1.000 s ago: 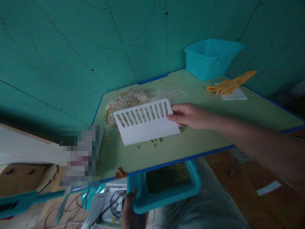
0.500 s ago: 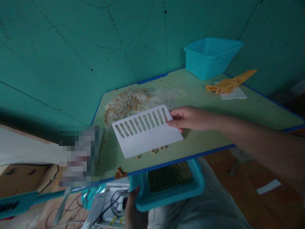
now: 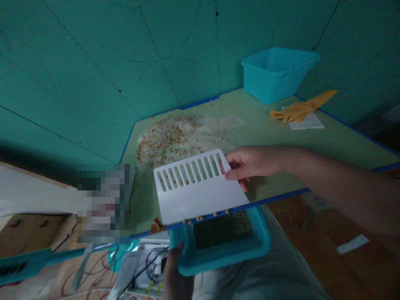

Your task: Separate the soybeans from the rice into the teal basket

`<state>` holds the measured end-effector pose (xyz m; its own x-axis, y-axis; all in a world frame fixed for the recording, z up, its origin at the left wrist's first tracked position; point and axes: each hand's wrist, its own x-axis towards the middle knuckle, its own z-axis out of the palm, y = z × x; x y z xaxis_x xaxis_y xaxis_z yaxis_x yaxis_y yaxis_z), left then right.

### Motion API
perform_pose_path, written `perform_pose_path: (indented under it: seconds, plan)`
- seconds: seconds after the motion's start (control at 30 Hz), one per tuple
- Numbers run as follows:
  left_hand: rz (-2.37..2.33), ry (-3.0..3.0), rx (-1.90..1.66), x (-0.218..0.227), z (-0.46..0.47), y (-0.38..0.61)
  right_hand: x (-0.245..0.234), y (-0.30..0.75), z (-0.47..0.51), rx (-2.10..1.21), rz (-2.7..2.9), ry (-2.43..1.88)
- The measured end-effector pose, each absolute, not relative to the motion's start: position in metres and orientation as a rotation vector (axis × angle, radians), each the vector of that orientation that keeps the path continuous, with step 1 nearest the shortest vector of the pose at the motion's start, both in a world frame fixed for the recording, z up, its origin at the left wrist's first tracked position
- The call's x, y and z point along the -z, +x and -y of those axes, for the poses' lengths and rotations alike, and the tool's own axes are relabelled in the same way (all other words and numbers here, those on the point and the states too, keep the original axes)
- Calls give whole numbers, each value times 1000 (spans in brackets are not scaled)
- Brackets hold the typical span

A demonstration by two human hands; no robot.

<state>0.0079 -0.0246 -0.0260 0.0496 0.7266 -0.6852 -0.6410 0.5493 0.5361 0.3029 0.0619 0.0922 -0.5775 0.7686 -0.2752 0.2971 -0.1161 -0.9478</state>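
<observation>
My right hand [image 3: 246, 166] grips the right end of a white slotted plastic plate [image 3: 203, 198], thumb on top and fingers beneath. The plate lies nearly flat, with its front edge at the table's blue front edge. Several yellow beans [image 3: 200, 218] sit in a row along that edge. Below it, my left hand [image 3: 177, 266] holds a blue tray [image 3: 218, 266] by its left rim, thumb over the rim. Many beans [image 3: 237, 221] lie in the tray. Behind the plate, a wide scatter of beans mixed with small white grains [image 3: 184, 133] covers part of the table.
A blue tub [image 3: 271, 79] stands at the table's back right. An orange cloth or glove [image 3: 301, 109] lies on white paper [image 3: 308, 123] nearby. A piece of brown tape [image 3: 156, 225] sticks to the front left edge [image 3: 281, 196]. Cables and a box are below left.
My right hand has drawn the slotted plate toward the front edge, pushing the loose beans to the brink. My left hand and the tray have barely moved.
</observation>
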Motion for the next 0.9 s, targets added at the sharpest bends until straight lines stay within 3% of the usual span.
perform_pose_path:
  seconds: [0.47,0.77,0.9]
  plan:
    - [-1249,8,-1151,12,22,22,-96,303,-59,-1836,1794,-1156]
    - [-1211,-47,-1076,23,24,9,-89,305,-78,-1251,1482,-1235]
    - [-1199,-40,-1077,24,25,10,-85,304,-79,-1147,1529,-1297]
